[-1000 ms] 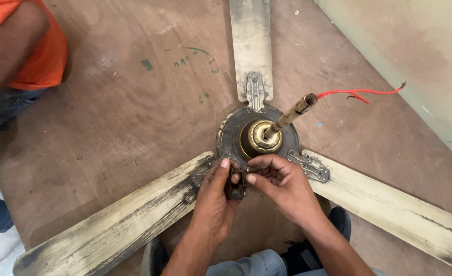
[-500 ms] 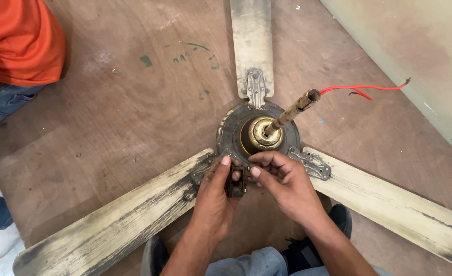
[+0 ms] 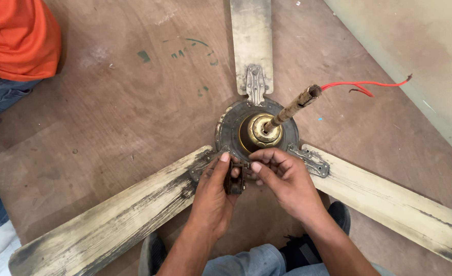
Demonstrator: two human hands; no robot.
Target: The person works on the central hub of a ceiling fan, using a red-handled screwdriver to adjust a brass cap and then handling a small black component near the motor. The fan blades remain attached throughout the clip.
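Pinching a small dark metal part (image 3: 234, 180) between them, the fingers (image 3: 225, 158) of the left hand (image 3: 213, 197) press on one side while the right hand (image 3: 283, 180) closes on it from the other, thumb tip on top, likely so it cannot twist. It sits just at the near rim of the ceiling fan motor housing (image 3: 231, 125), which lies flat on the brown floor (image 3: 123, 112) with its downrod (image 3: 292, 108) tilted up and a red wire (image 3: 364, 84) trailing from the tip. Three worn cream blades (image 3: 108, 225) spread outward, two flanking the wrists, so the hands work in the wedge between them. Open floor lies to the far left, though a person in an orange shirt (image 3: 16, 36) sits at that corner; a pale wall (image 3: 420, 51) closes the right side.
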